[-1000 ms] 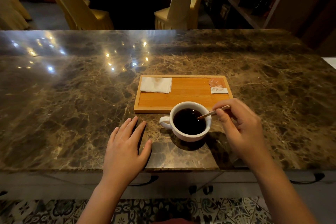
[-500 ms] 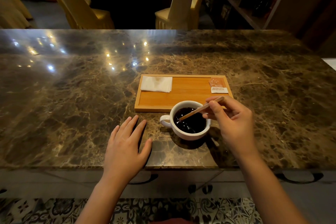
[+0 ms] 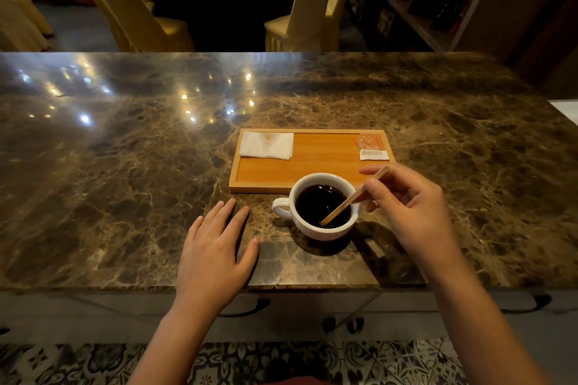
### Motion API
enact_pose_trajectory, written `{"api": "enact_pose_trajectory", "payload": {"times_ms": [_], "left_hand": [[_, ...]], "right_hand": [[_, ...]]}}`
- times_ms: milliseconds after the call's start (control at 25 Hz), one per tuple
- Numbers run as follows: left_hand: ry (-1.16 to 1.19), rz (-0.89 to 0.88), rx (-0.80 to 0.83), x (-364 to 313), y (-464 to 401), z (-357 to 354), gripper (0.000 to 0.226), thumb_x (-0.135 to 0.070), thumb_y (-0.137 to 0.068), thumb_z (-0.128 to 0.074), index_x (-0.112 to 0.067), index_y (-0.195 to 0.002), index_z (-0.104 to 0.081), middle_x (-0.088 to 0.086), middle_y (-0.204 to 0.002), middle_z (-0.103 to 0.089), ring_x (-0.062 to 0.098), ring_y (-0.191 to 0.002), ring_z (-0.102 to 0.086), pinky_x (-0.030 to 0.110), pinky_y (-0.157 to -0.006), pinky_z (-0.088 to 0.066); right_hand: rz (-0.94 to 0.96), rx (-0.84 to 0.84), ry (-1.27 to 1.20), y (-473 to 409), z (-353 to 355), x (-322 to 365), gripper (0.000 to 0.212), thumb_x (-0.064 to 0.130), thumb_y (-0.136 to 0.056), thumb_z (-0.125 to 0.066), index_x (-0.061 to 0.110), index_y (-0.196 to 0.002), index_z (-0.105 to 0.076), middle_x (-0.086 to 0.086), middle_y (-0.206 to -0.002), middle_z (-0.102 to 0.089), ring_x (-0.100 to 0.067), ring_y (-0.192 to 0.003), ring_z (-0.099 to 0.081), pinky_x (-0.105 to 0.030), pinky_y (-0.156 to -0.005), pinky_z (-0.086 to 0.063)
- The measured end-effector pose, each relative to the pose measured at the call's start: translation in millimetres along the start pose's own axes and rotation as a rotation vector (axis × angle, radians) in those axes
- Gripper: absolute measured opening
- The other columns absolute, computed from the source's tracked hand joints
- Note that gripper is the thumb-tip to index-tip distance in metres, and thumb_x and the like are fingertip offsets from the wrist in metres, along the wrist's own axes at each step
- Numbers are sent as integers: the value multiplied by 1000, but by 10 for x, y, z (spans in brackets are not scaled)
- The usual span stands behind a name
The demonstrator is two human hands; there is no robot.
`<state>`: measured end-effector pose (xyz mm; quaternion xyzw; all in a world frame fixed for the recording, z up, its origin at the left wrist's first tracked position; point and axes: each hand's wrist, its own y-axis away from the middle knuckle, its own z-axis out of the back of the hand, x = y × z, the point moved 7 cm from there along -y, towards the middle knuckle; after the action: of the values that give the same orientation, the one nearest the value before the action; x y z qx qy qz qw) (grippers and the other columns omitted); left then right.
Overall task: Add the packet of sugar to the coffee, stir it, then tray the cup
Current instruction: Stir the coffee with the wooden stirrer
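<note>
We had the white ceramic cup of dark coffee [image 3: 323,206] standing on the brown marble bench [image 3: 125,181], touching the near edge of the shallow wooden tray [image 3: 312,166], not yet on it. Our right hand [image 3: 413,212] pinched the thin wooden stirrer [image 3: 353,197], slanted, tip in the coffee. Our left hand [image 3: 215,256] lay spread flat near the bench's front edge, likely bracing. The orange-and-white sugar packet [image 3: 372,147] sat in the tray's far right corner, out of the way.

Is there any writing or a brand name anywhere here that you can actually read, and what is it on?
Sugar packet at the far right corner of the wooden tray: print on its white lower band and small marks on the orange part, too blurred to read.
Napkin: no text, only a faint stain.
White cup, stir stick: no text visible.
</note>
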<state>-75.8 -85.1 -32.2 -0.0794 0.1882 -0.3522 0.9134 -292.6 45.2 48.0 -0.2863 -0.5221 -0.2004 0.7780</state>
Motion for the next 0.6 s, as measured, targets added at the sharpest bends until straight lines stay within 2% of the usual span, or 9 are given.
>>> {"api": "enact_pose_trajectory", "payload": {"times_ms": [120, 240, 600], "left_hand": [[-2, 0, 4, -8, 9, -8, 55, -48, -84, -38, -20, -131, -48, 9, -138, -46, 21, -131, -35, 43, -106, -23], [-2, 1, 3, -2, 6, -7, 55, -48, -84, -38, -20, -131, -47, 8, -138, -46, 21, -131, -34, 43, -106, -22], [8, 3, 5, 1, 6, -5, 55, -48, -84, -38, -20, -131, -48, 8, -139, -46, 21, -131, -34, 44, -107, -24]], "right_hand": [[-29, -65, -105, -42, 59, -10, 10, 5, -84, -61, 9, -91, -67, -7, -82, -70, -11, -70, -68, -21, -63, -55], [-22, -95, -117, -97, 147, 42, 12, 6, -84, -61, 8, -94, -67, -5, -86, -70, -12, -76, -69, -19, -63, -54], [-19, -158, 43, -311, 333, 42, 9, 10, -85, -61, 9, -91, -67, -2, -83, -70, -9, -73, -69, -21, -61, -57]]}}
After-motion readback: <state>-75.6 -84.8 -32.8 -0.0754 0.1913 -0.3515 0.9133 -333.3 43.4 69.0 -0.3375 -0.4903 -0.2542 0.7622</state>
